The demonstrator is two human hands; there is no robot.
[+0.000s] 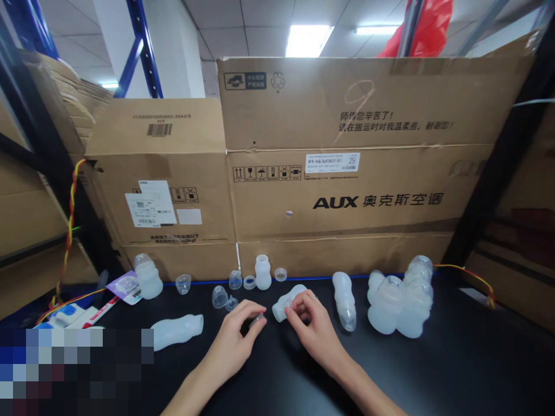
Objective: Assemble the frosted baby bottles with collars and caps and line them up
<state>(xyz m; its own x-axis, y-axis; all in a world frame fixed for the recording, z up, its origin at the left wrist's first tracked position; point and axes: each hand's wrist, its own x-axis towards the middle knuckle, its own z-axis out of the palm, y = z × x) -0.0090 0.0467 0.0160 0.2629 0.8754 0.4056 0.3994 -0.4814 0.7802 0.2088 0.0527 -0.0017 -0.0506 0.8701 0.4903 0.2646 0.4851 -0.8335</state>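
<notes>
With my right hand (313, 328) I grip a small frosted baby bottle (284, 304), which lies tilted with its open neck toward the left. My left hand (237, 334) is closed, thumb and forefinger pinching a small translucent piece (257, 319) whose kind I cannot make out. Just beyond that hand are a clear cap (219, 297) and a small nipple-like part (232, 303). Farther back, an open bottle (262, 273) stands upright between two rings (249, 282), with another clear cap (235, 279) to their left.
Bottles lie on the black table (277, 381) at left (177, 331) and right (344, 300). Several bottles cluster far right (401, 306); a capped bottle (148, 277) and a clear cap (183, 283) stand back left. Cardboard (277, 254) walls the rear.
</notes>
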